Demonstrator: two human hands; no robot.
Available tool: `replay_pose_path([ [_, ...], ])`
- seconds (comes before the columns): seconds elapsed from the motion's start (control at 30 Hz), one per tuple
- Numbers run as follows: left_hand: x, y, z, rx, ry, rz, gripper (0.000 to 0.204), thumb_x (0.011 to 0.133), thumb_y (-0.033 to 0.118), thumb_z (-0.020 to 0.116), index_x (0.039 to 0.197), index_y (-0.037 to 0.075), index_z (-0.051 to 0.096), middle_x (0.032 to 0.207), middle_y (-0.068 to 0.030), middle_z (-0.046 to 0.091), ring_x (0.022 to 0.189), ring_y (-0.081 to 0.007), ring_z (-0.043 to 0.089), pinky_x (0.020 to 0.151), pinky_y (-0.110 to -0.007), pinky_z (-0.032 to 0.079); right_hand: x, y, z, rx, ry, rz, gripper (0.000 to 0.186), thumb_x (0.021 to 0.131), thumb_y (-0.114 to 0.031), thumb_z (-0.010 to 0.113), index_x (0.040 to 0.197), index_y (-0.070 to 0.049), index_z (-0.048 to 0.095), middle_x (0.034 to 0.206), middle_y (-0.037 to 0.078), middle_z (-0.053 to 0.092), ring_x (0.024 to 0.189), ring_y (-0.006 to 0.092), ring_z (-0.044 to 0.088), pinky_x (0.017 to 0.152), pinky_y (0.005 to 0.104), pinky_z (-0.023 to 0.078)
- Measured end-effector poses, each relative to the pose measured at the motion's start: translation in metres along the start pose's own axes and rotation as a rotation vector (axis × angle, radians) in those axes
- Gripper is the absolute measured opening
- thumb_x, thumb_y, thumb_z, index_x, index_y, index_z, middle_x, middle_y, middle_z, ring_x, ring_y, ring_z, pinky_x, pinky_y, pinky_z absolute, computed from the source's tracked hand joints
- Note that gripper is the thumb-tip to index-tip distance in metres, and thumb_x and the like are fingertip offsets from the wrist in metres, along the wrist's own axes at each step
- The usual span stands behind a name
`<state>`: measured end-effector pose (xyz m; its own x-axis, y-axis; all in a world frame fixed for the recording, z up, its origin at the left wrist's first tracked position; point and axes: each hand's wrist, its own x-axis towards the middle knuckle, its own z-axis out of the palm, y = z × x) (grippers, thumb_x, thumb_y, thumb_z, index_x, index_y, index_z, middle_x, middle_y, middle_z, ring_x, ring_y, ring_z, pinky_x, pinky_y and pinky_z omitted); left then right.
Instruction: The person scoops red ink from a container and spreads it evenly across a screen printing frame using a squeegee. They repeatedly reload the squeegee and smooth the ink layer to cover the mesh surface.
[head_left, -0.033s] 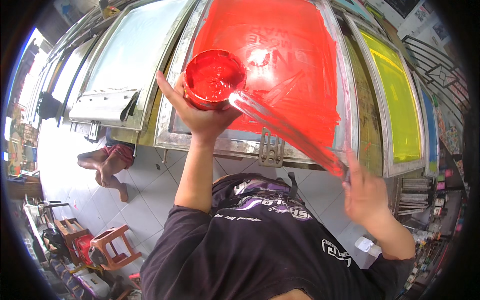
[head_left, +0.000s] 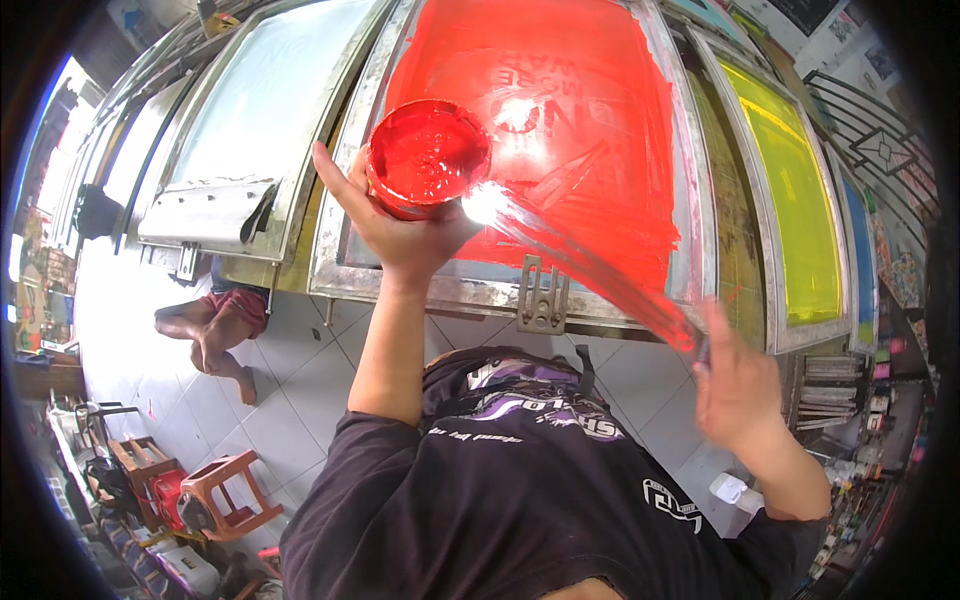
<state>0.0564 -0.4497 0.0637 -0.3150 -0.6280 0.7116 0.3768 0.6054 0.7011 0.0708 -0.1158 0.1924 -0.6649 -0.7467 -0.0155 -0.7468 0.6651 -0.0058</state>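
My left hand [head_left: 405,238] is wrapped round the lower side of a round tub of red ink [head_left: 428,155], its mouth facing me and its thumb side at the left. In my right hand [head_left: 738,395] is the handle end of a long metal ink spatula [head_left: 600,268], its blade smeared red and blurred. The blade slants up and left, its tip near the tub's lower right rim; glare there hides whether they touch. Behind both lies a framed printing screen [head_left: 620,120] covered with wet red ink, with faint lettering showing through.
A pale screen [head_left: 275,90] with a metal clamp bar [head_left: 208,215] stands at the left, a yellow one [head_left: 785,200] at the right. A hinge plate [head_left: 543,295] juts from the front edge. Another person's bare legs [head_left: 215,330] show low left, above a brown stool [head_left: 230,492].
My right hand has shifted slightly right, drawing the spatula a little away from the tub. My left hand and the tub have barely moved.
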Motion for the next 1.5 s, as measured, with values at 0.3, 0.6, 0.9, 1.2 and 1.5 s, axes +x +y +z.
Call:
replay_pose_path([
  [0.3,0.003,0.019,0.007,-0.098,-0.084,-0.038,0.13,0.047,0.013,0.084,0.142,-0.005,-0.004,0.113,-0.0137,0.05,0.101,-0.0225,0.056,0.088,-0.034,0.047,0.022,0.005,0.015,0.061,0.217,-0.037,0.071,0.077,-0.013,0.063,0.139,0.001,0.03,0.084,0.016,0.057,0.064,0.0337,0.058,0.057,0.0411,0.048],
  [0.6,0.004,0.013,-0.004,-0.117,-0.086,-0.062,0.131,0.046,0.011,0.084,0.142,-0.003,-0.005,0.113,-0.0144,0.05,0.1,-0.0228,0.057,0.088,-0.033,0.048,0.006,0.015,0.014,-0.024,0.064,-0.017,0.072,0.079,-0.017,0.064,0.14,-0.002,0.029,0.093,0.017,0.058,0.07,0.0328,0.059,0.057,0.041,0.048],
  [0.9,0.004,0.027,0.004,-0.025,-0.123,-0.064,0.132,0.046,0.013,0.086,0.142,-0.003,-0.004,0.113,-0.0143,0.05,0.101,-0.0227,0.056,0.088,-0.033,0.047,0.015,0.031,0.023,1.669,-0.503,0.182,0.052,0.1,-0.025,0.033,0.147,-0.007,0.017,0.114,0.011,0.053,0.067,0.0136,0.049,0.054,0.0238,0.041],
  [1.2,-0.001,0.029,0.002,-0.14,-0.169,-0.094,0.132,0.045,0.01,0.086,0.142,-0.003,-0.003,0.116,-0.015,0.047,0.104,-0.024,0.055,0.091,-0.033,0.047,0.026,0.016,0.046,1.379,-0.378,0.096,0.058,0.1,-0.035,0.034,0.147,-0.008,0.014,0.075,0.005,0.049,0.063,0.0095,0.044,0.054,0.0231,0.039],
  [1.5,0.001,0.019,-0.013,-0.002,-0.059,-0.222,0.126,0.045,0.013,0.087,0.141,-0.005,0.007,0.127,-0.0181,0.04,0.112,-0.0236,0.05,0.092,-0.036,0.048,-0.05,0.054,0.035,0.92,0.169,0.501,0.063,0.091,-0.017,0.051,0.146,-0.008,0.021,0.076,0.006,0.055,0.065,0.0134,0.049,0.062,0.0274,0.043],
])
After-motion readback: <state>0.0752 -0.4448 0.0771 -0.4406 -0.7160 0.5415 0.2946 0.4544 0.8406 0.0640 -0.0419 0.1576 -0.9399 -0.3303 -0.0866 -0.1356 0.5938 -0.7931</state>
